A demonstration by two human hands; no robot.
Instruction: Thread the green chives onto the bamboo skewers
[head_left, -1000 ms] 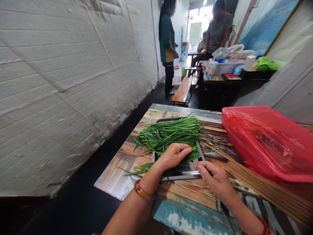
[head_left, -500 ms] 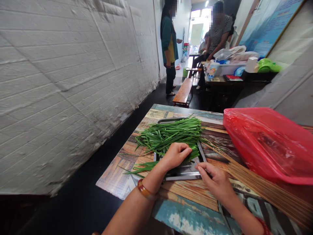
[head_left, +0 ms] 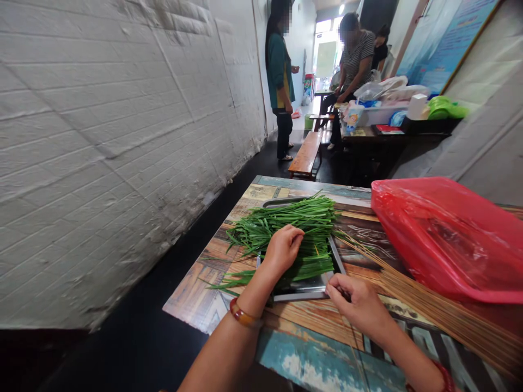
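Note:
A heap of green garlic chives [head_left: 286, 215] lies across a metal tray [head_left: 302, 297], with a smaller neat bunch [head_left: 312, 267] nearer me in the tray. My left hand [head_left: 283, 249] is over the chives, its fingers curled together; whatever is between them is hidden. At the tray's near right corner, my right hand [head_left: 353, 296] is closed in a pinch. A thin bamboo skewer [head_left: 356, 348] runs from it down toward me. More bamboo skewers [head_left: 441, 321] lie in a bundle to its right, their tips reaching toward the tray.
A red plastic bag [head_left: 445, 239] sits on the wood-patterned table [head_left: 310, 365] at right. Loose chives [head_left: 232, 280] hang over the tray's left side. Beyond are a wooden bench [head_left: 306, 155], a cluttered side table [head_left: 379, 130] and several people. A white wall [head_left: 122, 136] runs along the left.
My left hand has moved left and up, off the near bunch, which now shows more fully. My right hand has shifted slightly down, and the skewer below it shows more clearly.

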